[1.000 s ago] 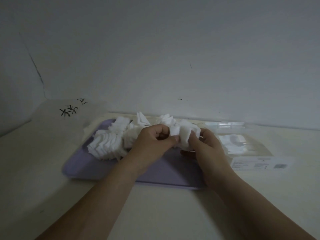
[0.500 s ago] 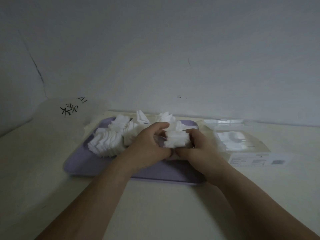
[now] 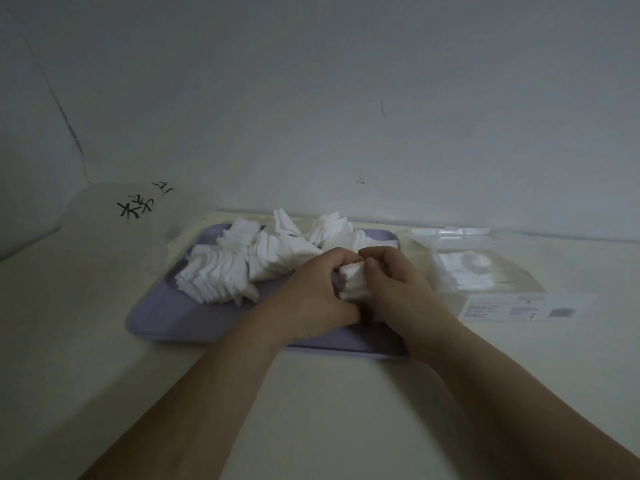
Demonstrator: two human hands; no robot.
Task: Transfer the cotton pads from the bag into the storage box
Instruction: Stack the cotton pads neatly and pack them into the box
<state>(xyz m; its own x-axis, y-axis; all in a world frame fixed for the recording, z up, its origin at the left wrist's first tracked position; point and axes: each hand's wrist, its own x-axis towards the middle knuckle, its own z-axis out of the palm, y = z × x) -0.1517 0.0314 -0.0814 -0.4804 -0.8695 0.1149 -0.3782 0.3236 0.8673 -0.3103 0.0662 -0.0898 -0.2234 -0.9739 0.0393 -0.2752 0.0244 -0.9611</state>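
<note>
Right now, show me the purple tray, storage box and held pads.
purple tray (image 3: 173, 317): head view, bare front floor.
storage box (image 3: 450, 233): head view, rear edge.
held pads (image 3: 351, 281): head view, stack's side.

Your left hand (image 3: 311, 292): back up, fingers curled, gripping the left side of a stack of pads (image 3: 351, 284).
Your right hand (image 3: 398, 285): fingers curled round the stack's right side, one fingertip at its top edge.
Hands: close together, almost touching.
Your forearms: both bare, stretched forward, converging from the lower corners.
</note>
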